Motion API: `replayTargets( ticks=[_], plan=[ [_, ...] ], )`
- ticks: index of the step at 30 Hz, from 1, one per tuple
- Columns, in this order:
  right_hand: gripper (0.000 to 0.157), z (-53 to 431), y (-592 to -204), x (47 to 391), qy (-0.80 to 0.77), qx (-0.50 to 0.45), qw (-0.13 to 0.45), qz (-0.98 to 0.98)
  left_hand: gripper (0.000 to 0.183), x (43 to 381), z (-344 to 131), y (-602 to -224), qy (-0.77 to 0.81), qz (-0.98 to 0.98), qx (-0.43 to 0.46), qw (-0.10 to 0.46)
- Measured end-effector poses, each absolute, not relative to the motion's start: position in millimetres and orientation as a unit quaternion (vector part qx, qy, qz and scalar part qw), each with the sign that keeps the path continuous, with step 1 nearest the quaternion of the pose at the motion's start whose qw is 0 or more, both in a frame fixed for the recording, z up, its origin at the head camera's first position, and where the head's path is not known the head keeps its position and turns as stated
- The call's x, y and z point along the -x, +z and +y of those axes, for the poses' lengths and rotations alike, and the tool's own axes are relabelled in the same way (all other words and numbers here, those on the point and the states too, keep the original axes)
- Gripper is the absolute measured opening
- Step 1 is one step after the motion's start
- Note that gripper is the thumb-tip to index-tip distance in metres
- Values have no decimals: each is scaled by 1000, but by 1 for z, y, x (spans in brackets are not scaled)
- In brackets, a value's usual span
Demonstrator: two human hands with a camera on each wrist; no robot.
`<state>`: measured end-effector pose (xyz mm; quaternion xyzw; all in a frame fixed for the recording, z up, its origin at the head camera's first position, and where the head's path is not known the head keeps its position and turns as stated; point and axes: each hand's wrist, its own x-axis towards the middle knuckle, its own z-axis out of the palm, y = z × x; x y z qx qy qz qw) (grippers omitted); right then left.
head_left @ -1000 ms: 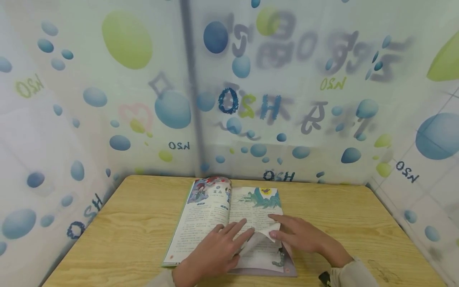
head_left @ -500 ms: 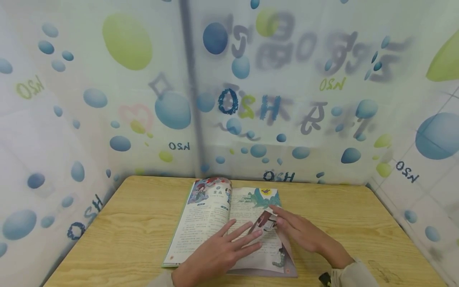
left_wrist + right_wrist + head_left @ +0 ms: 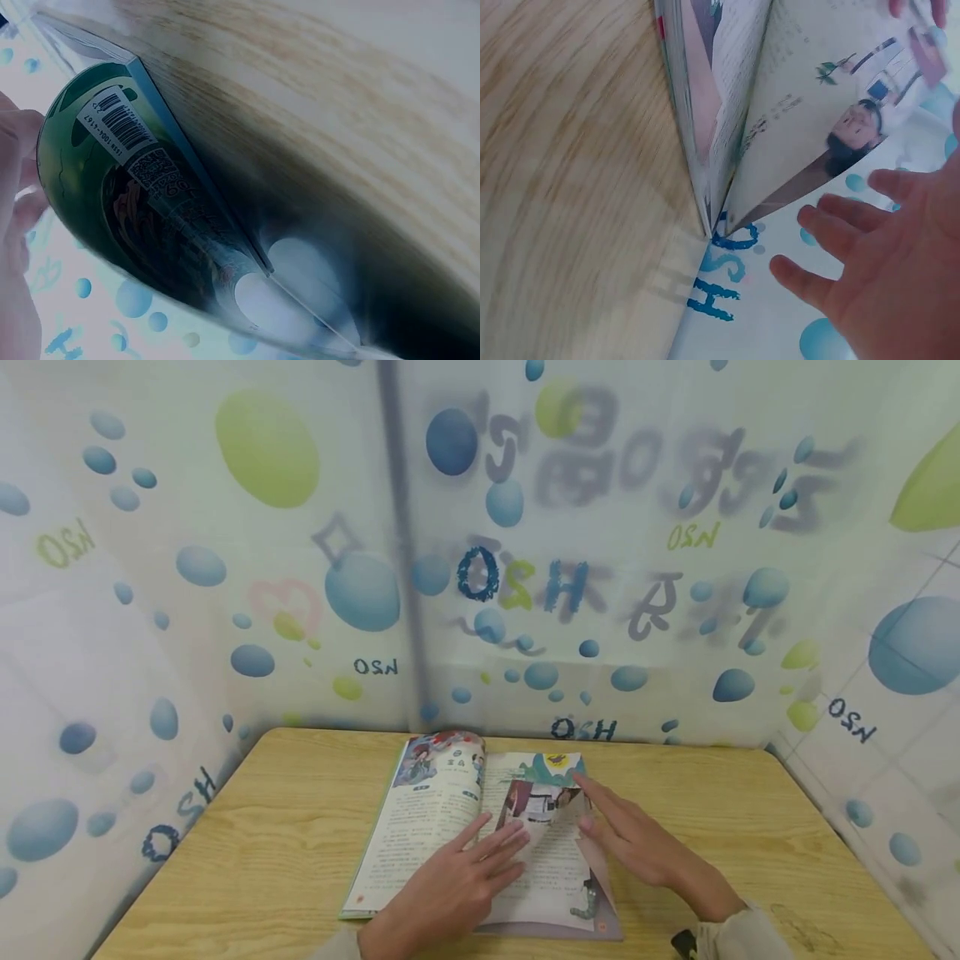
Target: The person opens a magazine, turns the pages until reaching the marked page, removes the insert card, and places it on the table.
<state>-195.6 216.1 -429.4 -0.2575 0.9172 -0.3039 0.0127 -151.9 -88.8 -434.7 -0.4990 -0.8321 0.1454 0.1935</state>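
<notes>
An open magazine [image 3: 408,835] lies on the wooden table, its left-hand page covered in print with an illustration at the top. One right-hand page [image 3: 540,806] is lifted and curved between both hands, showing a picture on its underside; the right wrist view shows a printed person on it. My left hand [image 3: 453,881] reaches over the middle of the magazine, its straight fingers at the curved page's lower left edge. On the right side, my right hand [image 3: 633,839] holds its fingers extended beside the lifted page. Its fingers [image 3: 832,225] appear spread and apart from the paper in the right wrist view.
The wooden table [image 3: 277,827] extends on both sides of the magazine. Behind it hangs a white curtain [image 3: 480,527] printed with blue and green drops. The green back cover [image 3: 90,161] with a barcode faces the left wrist camera. A dark band [image 3: 684,943] sits at the right sleeve.
The right-hand page has risen and curled leftward, bringing its printed picture into view. My left hand moved right, then back left a little; its fingers straightened. My right hand's fingertips shifted slightly farther away.
</notes>
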Motion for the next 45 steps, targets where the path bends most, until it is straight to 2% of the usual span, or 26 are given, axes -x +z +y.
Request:
replayTargets(
  ticks=[5, 11, 15, 25, 29, 35, 45],
  plan=[
    [71, 219, -430, 193, -290, 225, 76, 927, 48, 152, -90, -435, 156, -841, 486, 179],
    [97, 223, -437, 190, -226, 246, 176, 926, 43, 153, -91, -437, 172, -842, 478, 182],
    [99, 224, -439, 186, -218, 256, 213, 917, 40, 154, -91, -437, 167, -845, 475, 178],
    [103, 223, -443, 184, -198, 265, 206, 921, 20, 154, -93, -437, 139, -854, 459, 199],
    [102, 223, -444, 183, -200, 265, 205, 921, 19, 155, -95, -436, 137, -856, 452, 210],
    [102, 224, -442, 182, -197, 275, 194, 921, 23, 156, -98, -436, 124, -873, 427, 201],
    [103, 221, -440, 182, -184, 285, 187, 922, 41, 156, -101, -435, 131, -908, 374, 140]
  ],
)
